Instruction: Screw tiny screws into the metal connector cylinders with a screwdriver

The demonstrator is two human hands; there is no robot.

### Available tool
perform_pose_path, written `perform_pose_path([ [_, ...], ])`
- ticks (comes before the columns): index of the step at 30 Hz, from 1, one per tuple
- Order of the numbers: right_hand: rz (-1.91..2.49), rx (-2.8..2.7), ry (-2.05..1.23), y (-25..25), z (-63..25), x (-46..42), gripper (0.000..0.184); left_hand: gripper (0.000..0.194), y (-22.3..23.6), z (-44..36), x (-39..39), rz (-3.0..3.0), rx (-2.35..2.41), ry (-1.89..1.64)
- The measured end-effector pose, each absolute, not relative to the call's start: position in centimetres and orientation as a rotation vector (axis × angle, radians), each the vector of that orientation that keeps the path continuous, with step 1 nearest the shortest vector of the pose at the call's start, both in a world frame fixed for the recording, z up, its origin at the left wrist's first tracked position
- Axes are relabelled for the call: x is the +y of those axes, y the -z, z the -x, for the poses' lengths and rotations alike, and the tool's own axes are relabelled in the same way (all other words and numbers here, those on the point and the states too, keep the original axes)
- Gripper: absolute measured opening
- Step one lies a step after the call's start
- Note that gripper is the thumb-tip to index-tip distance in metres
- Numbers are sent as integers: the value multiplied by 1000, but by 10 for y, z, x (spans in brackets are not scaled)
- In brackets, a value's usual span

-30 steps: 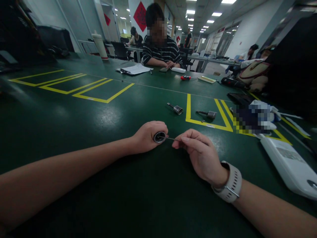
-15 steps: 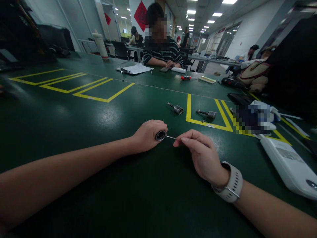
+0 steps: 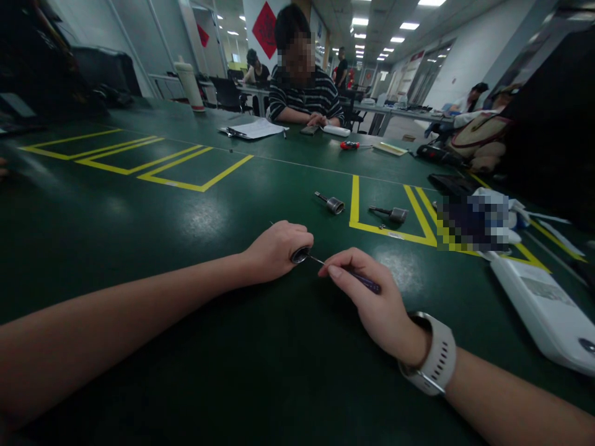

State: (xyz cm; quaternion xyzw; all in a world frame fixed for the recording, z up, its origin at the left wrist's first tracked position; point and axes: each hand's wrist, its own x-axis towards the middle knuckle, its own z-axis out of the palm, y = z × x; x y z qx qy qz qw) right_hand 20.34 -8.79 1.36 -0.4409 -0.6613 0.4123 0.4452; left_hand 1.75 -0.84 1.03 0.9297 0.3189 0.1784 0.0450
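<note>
My left hand (image 3: 277, 253) is wrapped round a metal hole saw (image 3: 300, 254), its round open end facing right toward my other hand. A thin tip shows behind the knuckles. A slim screwdriver (image 3: 367, 282) with a dark purple handle lies in my right hand (image 3: 360, 291), pinched near the front between thumb and fingers. Its narrow shaft points left and reaches the mouth of the hole saw; where the tip rests inside is hidden. Beyond my hands lie two similar hole saws, one (image 3: 334, 205) outside the yellow tape and another (image 3: 398, 215) within it.
Yellow tape outlines (image 3: 354, 204) mark the green table (image 3: 186, 371). At right is a white device (image 3: 539, 310). Farther back lie a red-handled screwdriver (image 3: 349, 145), papers (image 3: 255, 128) and a tall cup (image 3: 189, 85). A person in a striped shirt (image 3: 304, 96) sits opposite.
My right hand has turned and shifted slightly left, so the purple handle now shows. The screwdriver's shaft is closer to the hole saw, whose mouth has tilted a little.
</note>
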Motion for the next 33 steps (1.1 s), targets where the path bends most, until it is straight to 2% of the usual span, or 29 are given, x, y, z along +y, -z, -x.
perform_pose_path([
  [5, 991, -1309, -1368, -11, -206, -78, 11, 10, -6, -16, -7, -2779, 957, -625],
  [8, 974, -1182, -1459, -12, -205, -75, 9, 9, -3, -15, -5, -2686, 934, -682],
  [17, 1000, -1373, -1272, -3, -205, -79, 10, 9, -4, -15, -6, -2753, 1032, -663],
  [26, 934, -1132, -1520, -10, -205, -72, 7, 11, -4, -16, -7, -2841, 955, -601],
  [33, 938, -1119, -1513, -11, -206, -72, 7, 10, -1, -15, -3, -2745, 935, -630],
])
